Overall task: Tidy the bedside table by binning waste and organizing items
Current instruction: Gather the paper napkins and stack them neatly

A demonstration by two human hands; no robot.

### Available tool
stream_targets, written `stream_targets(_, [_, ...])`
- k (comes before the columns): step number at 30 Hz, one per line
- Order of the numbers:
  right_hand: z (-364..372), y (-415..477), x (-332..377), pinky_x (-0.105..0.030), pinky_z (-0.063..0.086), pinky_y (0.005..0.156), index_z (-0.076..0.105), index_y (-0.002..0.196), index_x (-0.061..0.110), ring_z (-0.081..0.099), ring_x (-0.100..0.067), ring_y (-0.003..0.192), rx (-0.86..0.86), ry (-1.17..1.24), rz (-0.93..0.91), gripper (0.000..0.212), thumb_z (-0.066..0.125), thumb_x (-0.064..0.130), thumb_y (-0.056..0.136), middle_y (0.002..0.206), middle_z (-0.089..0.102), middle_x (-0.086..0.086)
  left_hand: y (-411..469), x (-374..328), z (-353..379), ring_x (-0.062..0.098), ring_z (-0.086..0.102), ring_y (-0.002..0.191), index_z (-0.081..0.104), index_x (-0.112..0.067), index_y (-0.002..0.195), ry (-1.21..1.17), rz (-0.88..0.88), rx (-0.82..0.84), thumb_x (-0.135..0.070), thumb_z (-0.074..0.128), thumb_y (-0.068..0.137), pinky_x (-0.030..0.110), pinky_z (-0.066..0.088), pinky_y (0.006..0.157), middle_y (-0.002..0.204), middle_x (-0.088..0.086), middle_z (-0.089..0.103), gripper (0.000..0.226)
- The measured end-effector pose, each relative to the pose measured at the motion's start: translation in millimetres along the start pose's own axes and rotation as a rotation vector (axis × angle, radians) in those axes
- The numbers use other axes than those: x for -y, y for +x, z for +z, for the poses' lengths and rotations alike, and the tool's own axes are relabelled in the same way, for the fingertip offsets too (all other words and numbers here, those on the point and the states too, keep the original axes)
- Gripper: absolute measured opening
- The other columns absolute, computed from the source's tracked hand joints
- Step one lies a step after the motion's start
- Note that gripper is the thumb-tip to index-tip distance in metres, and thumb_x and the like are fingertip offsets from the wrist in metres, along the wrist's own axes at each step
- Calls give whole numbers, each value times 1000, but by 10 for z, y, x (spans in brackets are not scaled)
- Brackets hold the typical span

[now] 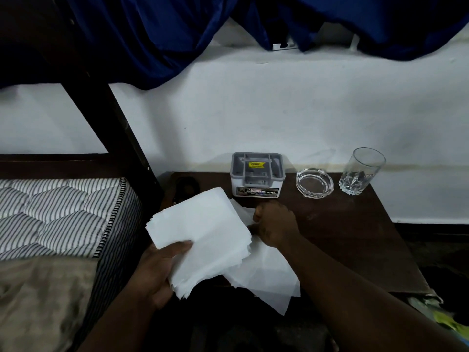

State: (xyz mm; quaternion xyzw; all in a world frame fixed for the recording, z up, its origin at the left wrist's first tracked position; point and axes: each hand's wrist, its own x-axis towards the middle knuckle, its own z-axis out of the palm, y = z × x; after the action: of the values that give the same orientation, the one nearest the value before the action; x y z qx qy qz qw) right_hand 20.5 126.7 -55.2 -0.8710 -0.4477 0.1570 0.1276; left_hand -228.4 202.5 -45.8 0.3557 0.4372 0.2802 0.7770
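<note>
Your left hand point(154, 273) grips a stack of white paper tissues point(203, 235) above the dark wooden bedside table point(355, 237); your right hand point(274, 223), fingers curled, pinches a loose white sheet point(264, 275) beneath the stack.

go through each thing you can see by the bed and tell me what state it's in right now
Stack of white paper napkins: held up in the left hand.
Loose white napkin sheets: lying at the table's front edge.
Right hand: closed on the napkins' edge.
Grey and white plastic holder box: upright, looks empty.
Clear glass ashtray: empty.
Clear drinking glass: upright, empty.
</note>
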Motion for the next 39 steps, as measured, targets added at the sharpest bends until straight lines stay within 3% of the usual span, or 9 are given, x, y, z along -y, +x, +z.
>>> stream_targets(7, [52, 36, -34, -34, 53, 78, 59, 76, 25, 64, -20, 89, 14, 261, -45, 21, 79, 30, 75, 88, 67, 7, 20, 6, 4, 31, 79, 80, 66, 2, 124, -10, -8, -9, 0, 73, 74, 36, 62, 58, 105, 22, 78, 50])
stream_targets(10, [87, 54, -70, -34, 51, 76, 57, 91, 26, 62, -20, 86, 6, 413, -15, 36, 85, 20, 70, 81, 56, 14, 25, 15, 3, 33, 78, 85, 65, 2, 126, -14, -1, -2, -2, 75, 70, 37, 63, 60, 111, 23, 76, 57])
stream_targets(14, [139, 138, -74, -32, 52, 83, 63, 114, 18, 66, -21, 95, 51, 523, 52, 53, 90, 23, 68, 99, 68, -1, 49, 28, -9, 30, 79, 84, 67, 0, 124, 4, 13, -26, -4, 76, 67, 36, 63, 60, 109, 20, 78, 58])
stream_targets(20, [53, 140, -91, -26, 49, 73, 73, 92, 19, 68, -19, 86, -15, 482, -11, 22, 84, 18, 73, 92, 74, -2, 46, 18, -3, 30, 78, 85, 68, -2, 122, 16, 14, -15, -3, 76, 69, 36, 63, 61, 110, 20, 77, 54])
stream_targets(25, [-342, 47, -208, -42, 55, 77, 65, 76, 20, 66, -25, 78, -133, 685, 6, 23, 83, 6, 74, 86, 73, -12, 34, 0, 12, 36, 73, 99, 65, 0, 127, 31, 16, -39, 2, 70, 82, 39, 60, 74, 117, 22, 74, 45])
stream_targets(28, [-590, -82, -307, -46, 55, 82, 68, 86, 15, 69, -36, 88, -243, 825, 68, 20, 80, 3, 76, 93, 73, -16, 36, -8, 33, 32, 76, 90, 68, 0, 121, 63, 18, -65, 2, 72, 82, 37, 60, 70, 109, 19, 77, 38])
stream_targets(34, [-1049, -399, -460, -43, 58, 78, 71, 87, 6, 73, -32, 84, -484, 1019, 136, 12, 79, 4, 78, 90, 76, -14, 60, 49, 100, 34, 75, 99, 73, -9, 108, 53, 28, -84, 0, 77, 76, 42, 59, 80, 113, 18, 77, 34])
stream_targets(37, [-1138, -531, -509, -37, 59, 72, 72, 90, 6, 73, -24, 75, -508, 1193, 173, 14, 78, 2, 79, 85, 77, -11, 38, 90, 228, 33, 74, 102, 74, -14, 113, 41, 64, -67, 5, 73, 82, 43, 61, 79, 114, 13, 77, 36])
stream_targets(39, [-1127, -576, -519, -32, 59, 66, 72, 89, 9, 72, -18, 71, -437, 1340, 215, 13, 78, 2, 80, 81, 77, -6, -8, 124, 337, 33, 73, 102, 82, -22, 95, 48, 78, -46, 8, 70, 84, 47, 58, 89, 105, 9, 80, 34])
